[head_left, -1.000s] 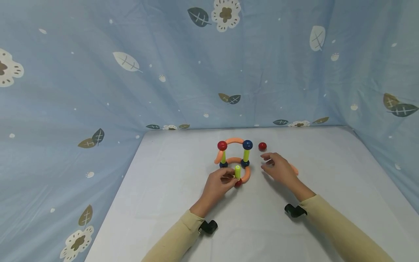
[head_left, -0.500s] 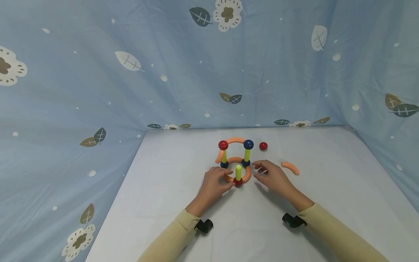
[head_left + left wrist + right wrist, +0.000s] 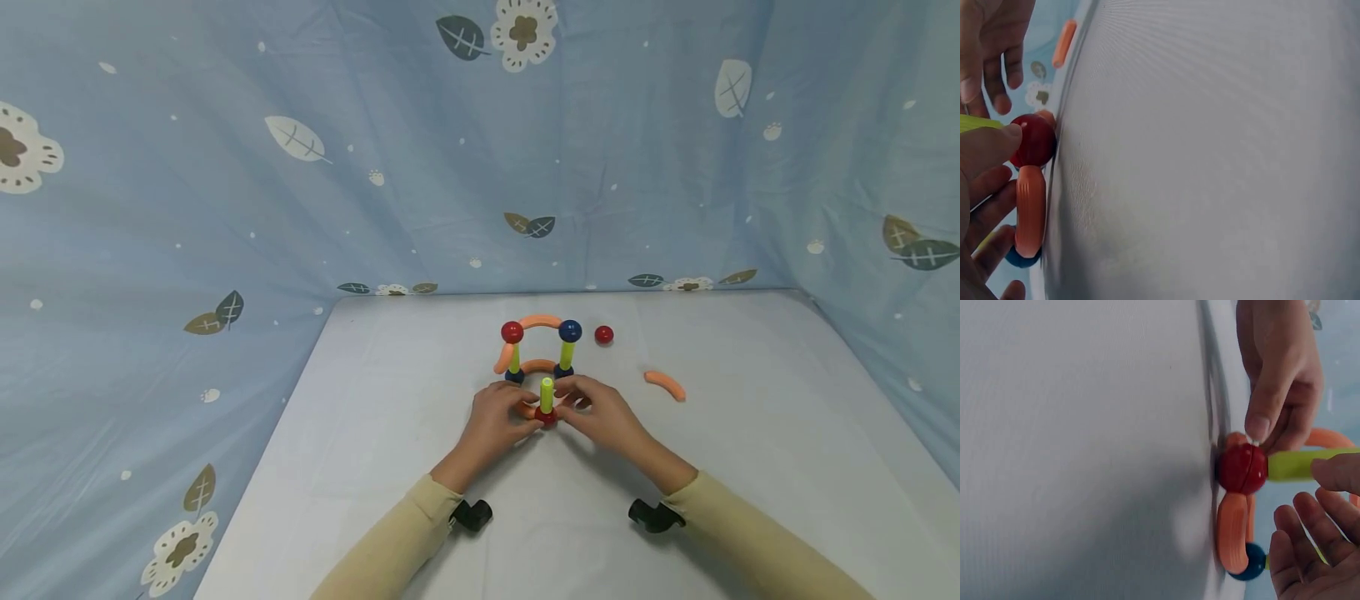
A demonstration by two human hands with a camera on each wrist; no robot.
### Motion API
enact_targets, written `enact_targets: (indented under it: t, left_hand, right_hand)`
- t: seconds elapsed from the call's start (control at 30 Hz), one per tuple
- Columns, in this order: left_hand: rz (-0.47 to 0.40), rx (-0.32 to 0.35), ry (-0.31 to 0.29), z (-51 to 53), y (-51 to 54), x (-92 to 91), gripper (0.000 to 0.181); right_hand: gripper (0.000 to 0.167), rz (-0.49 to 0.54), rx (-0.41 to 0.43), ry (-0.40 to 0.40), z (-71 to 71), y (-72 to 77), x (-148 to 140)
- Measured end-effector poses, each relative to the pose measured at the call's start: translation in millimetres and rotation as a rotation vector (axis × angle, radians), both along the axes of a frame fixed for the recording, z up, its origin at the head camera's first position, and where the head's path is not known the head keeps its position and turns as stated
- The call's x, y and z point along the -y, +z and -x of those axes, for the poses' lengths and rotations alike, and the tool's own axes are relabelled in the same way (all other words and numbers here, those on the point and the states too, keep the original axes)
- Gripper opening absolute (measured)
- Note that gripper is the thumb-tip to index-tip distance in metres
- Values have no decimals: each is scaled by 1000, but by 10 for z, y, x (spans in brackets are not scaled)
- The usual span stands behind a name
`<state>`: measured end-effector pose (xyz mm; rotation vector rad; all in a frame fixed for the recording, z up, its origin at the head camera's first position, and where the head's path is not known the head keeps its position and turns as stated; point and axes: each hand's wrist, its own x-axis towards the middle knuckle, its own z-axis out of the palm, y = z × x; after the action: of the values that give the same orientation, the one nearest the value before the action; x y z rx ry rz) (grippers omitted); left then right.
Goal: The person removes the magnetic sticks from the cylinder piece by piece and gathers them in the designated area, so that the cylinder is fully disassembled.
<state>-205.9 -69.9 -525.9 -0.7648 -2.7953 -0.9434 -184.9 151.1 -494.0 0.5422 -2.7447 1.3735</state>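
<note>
A magnetic building set of balls and sticks forms a partly raised frame in the head view. At its near corner a red ball [image 3: 546, 418] bears an upright yellow-green stick [image 3: 547, 395]. My left hand [image 3: 489, 422] pinches at this ball, its thumb tip against it in the left wrist view. From the right, my right hand [image 3: 606, 418] reaches in with its thumb by the stick [image 3: 1294, 465] and its other fingers spread. Behind stand a red top ball [image 3: 512, 332] and a dark blue top ball [image 3: 570, 331], joined by a curved orange stick [image 3: 540, 320].
A loose red ball [image 3: 603, 335] lies right of the frame at the back. Farther right is a loose curved orange stick [image 3: 665, 384]. Another orange stick [image 3: 504, 359] hangs from the red top ball. A patterned blue cloth [image 3: 420, 192] rises behind the white table [image 3: 360, 400].
My right hand has moved left, from beside the loose orange stick to the near corner of the frame. My left hand has shifted from the yellow-green stick down towards the red ball.
</note>
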Motion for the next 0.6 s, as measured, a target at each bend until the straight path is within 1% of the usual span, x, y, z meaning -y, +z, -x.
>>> enact_targets:
  t: [0.2,0.6]
  left_hand:
    - [-2,-5,14,-3,-11,-15,33]
    - [-22,-29,15,8,-49,-32,29]
  right_hand:
    - [31,8,-16,0,-10,22,94]
    - [25,26,-31,-25,10,-29,111]
